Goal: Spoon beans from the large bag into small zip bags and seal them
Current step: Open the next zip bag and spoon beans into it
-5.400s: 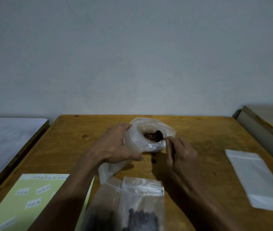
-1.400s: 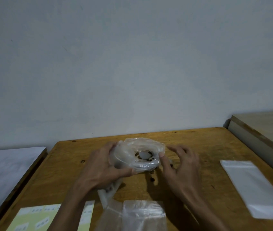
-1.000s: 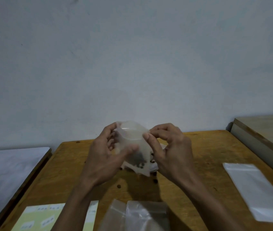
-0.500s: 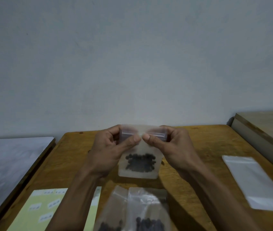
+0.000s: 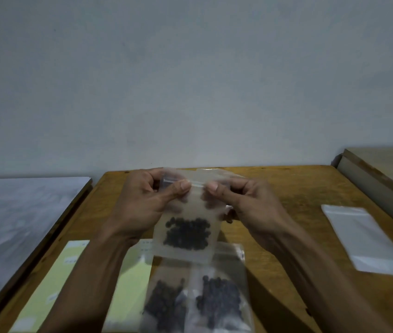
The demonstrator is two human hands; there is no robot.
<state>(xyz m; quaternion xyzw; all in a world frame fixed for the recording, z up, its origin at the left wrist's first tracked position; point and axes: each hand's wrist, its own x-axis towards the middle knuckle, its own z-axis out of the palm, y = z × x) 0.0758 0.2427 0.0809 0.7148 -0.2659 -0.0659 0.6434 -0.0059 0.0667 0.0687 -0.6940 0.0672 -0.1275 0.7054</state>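
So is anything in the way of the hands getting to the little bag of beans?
No. The left hand and right hand already pinch the top strip of the small zip bag, held up above the table. Nothing sits between them.

One view only — a wide-angle camera worn on the person's head, looking forward and down across the wooden table (image 5: 286, 188) toward a plain wall (image 5: 190, 80). It sits close: both forearms enter from the bottom edge, and the wall fills the upper half — the table's far edge crosses mid-frame.
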